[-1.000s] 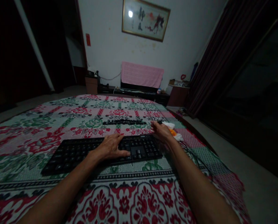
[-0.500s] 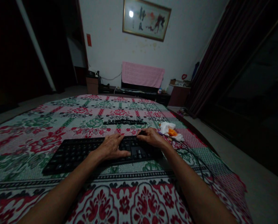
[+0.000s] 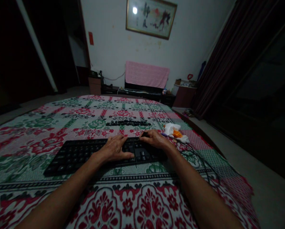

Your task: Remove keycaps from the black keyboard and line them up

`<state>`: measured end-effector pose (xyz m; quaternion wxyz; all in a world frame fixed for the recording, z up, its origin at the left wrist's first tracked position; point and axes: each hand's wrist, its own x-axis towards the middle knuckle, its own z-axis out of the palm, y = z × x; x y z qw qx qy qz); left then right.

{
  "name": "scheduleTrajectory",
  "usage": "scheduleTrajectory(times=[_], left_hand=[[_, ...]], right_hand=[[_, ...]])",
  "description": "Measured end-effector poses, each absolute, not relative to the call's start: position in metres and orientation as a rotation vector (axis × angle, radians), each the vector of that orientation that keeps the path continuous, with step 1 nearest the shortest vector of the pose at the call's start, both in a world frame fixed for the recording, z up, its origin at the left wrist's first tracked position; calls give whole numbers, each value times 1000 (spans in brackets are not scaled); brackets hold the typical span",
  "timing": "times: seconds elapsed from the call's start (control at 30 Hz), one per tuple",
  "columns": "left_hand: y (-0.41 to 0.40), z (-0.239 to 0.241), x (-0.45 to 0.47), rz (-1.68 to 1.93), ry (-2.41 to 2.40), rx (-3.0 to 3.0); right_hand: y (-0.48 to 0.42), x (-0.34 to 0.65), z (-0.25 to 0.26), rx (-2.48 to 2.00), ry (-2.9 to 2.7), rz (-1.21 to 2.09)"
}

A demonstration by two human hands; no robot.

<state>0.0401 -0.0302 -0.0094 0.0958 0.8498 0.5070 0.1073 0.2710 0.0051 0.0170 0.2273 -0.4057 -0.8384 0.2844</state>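
A black keyboard (image 3: 77, 154) lies on the patterned cloth, turned slightly. My left hand (image 3: 113, 149) rests across its right half, fingers reaching the far edge and thumb stretched out over the keys. At the far edge, right of that hand, my right hand (image 3: 154, 139) is closed in a pinch. A small dark piece (image 3: 145, 134) shows at its fingertips, too dim to name. Part of the keyboard near the right hand looks bare of keys. Beyond the hands lies a row of small black pieces (image 3: 129, 123) that look like loose keycaps.
Right of the keyboard sits a crumpled white and orange cloth (image 3: 173, 131), with black cable (image 3: 204, 163) nearby. The floral cloth (image 3: 123, 197) covers the table. Past the table stand a low cabinet, a pink towel (image 3: 147, 73) over a screen, and a side unit (image 3: 184, 95).
The view has tipped down very slightly. Both hands keep nearly the same places on the keyboard, the right still pinching at the far edge.
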Motion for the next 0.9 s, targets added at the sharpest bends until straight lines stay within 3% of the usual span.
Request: scheduleTrajectory(times=[0.23, 0.53, 0.9], left_hand=[[-40, -2, 44, 175, 1469, 2493], [-43, -5, 48, 129, 1449, 2529], [-42, -8, 48, 196, 1450, 2553]], right_hand=[[0, 263, 21, -1057, -2245, 887], [0, 249, 7, -1318, -2063, 589], [6, 261, 5, -1386, -1784, 773]])
